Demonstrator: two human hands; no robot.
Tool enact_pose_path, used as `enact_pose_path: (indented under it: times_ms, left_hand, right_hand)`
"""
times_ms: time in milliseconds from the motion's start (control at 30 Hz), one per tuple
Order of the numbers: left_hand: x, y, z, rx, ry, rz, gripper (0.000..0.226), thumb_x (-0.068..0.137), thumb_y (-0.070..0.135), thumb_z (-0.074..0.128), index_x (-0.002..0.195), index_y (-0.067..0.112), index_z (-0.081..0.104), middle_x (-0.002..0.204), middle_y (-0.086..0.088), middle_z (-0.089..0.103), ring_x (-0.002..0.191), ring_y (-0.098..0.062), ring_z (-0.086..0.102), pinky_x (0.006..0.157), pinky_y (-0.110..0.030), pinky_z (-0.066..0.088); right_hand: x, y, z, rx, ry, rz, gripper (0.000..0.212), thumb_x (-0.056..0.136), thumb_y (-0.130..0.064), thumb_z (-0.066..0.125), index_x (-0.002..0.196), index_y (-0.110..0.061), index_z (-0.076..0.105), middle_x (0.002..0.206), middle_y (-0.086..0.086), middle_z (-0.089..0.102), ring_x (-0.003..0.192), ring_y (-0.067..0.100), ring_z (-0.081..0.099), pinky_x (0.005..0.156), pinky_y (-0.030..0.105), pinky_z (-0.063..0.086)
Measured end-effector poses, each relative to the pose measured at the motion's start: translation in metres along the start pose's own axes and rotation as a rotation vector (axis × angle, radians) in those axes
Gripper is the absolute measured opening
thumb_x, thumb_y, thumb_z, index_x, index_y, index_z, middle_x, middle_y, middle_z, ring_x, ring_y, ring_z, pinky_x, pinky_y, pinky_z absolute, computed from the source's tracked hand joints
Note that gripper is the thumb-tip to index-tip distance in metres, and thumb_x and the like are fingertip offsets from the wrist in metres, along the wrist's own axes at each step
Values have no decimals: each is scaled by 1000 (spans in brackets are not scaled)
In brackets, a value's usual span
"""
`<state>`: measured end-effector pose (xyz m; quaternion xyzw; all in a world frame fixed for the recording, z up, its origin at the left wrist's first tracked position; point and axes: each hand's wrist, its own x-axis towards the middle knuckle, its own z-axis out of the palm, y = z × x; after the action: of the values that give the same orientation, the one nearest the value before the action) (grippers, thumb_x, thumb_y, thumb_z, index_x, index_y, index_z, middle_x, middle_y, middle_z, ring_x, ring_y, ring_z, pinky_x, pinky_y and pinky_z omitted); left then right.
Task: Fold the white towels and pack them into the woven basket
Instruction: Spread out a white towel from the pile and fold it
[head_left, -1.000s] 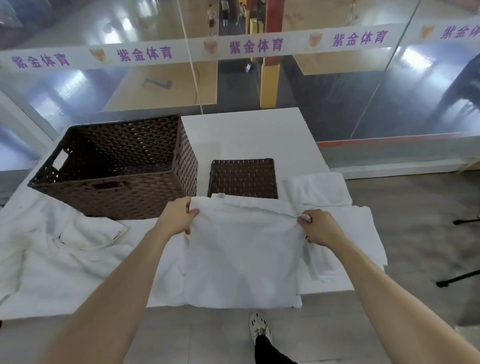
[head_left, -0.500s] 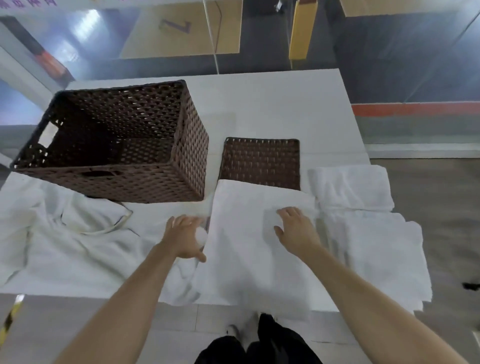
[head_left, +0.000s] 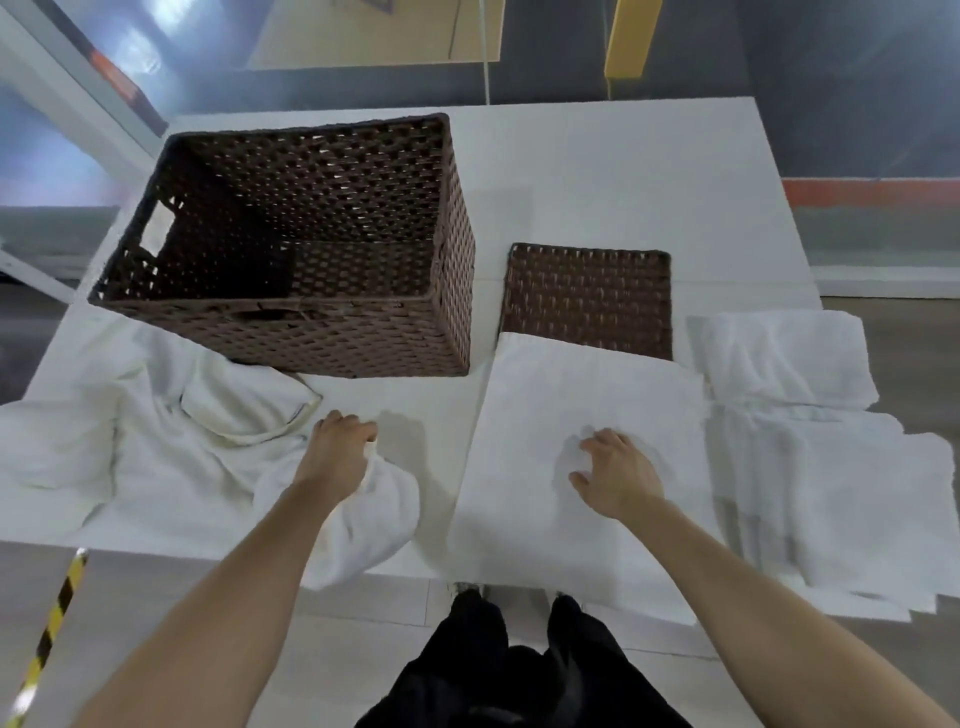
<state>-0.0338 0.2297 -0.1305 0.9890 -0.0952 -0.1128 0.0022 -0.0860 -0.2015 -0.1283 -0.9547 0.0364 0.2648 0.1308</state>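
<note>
Under the spread right hand (head_left: 615, 478), the folded towel (head_left: 587, 395) runs lengthwise near-to-far; the left hand (head_left: 337, 447) clutches a crumpled towel (head_left: 374, 514).

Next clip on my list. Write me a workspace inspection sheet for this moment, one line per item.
Surface: white table, towels across its near half.
Job's things: woven basket upright at far left, no towel seen inside; flat towel spread near centre; bunched towel hanging over the near edge; crumpled towels at left; folded towels at right.
Clutter: flat woven panel right of the basket, its near edge under the flat towel.
Hands: left hand grips the bunched towel; right hand rests on the flat towel, fingers spread.
Cables: nothing seen.
Surroundings: yellow post beyond the table; yellow-black striped strip low at left.
</note>
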Motion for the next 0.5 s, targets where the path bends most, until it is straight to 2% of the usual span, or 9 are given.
enact_pose_path:
  times_ms: [67,133,233,300,367,433,500]
  left_hand:
    - [14,-5,-10,-6,76,-12,44,52,-14,80,85,14,72,74,-2,58,78,-35,55,67,-39,41]
    - [23,-6,-19,23,146,-51,39,62,-11,78,94,10,74,84,-9,64,85,-38,57,74,-46,46]
    - [27,-1,-27,70,222,-83,46,70,-3,78,114,8,70,104,-15,64,100,-41,58,87,-51,46]
    - [25,10,-30,61,247,-66,51,73,2,79,121,11,65,111,-15,60,102,-40,56,93,-51,44]
    - [17,33,-33,25,285,34,41,79,11,77,119,13,65,113,-12,58,103,-37,55,96,-49,44]
    - [4,64,-29,-73,311,228,23,87,20,75,109,14,68,108,-7,59,102,-32,57,93,-47,47]
    - [-16,97,-13,-176,241,394,19,91,32,73,98,15,69,100,-3,58,95,-27,58,87,-46,51]
  right_hand:
    - [0,-6,-5,-6,-12,25,61,97,-52,63,150,-23,56,154,-3,48,145,24,45,112,40,49]
    - [2,-9,-10,-15,-29,43,61,98,-53,63,150,-23,56,154,-4,47,144,24,46,113,40,46]
    - [2,-9,-13,-52,-53,70,61,100,-56,58,153,-26,54,162,-5,43,149,23,43,123,43,34]
    - [-4,-6,-9,-50,-25,59,57,103,-53,56,153,-26,54,166,-4,41,153,21,37,127,45,27]
    - [-18,0,1,-22,83,25,49,103,-46,59,147,-24,60,158,-1,51,149,22,43,124,43,30]
    - [-37,8,17,-11,200,9,42,101,-40,63,137,-20,67,143,-1,61,139,23,51,117,41,37]
    - [-60,20,35,-6,293,23,36,98,-37,68,128,-17,72,130,0,66,129,24,56,109,42,45]
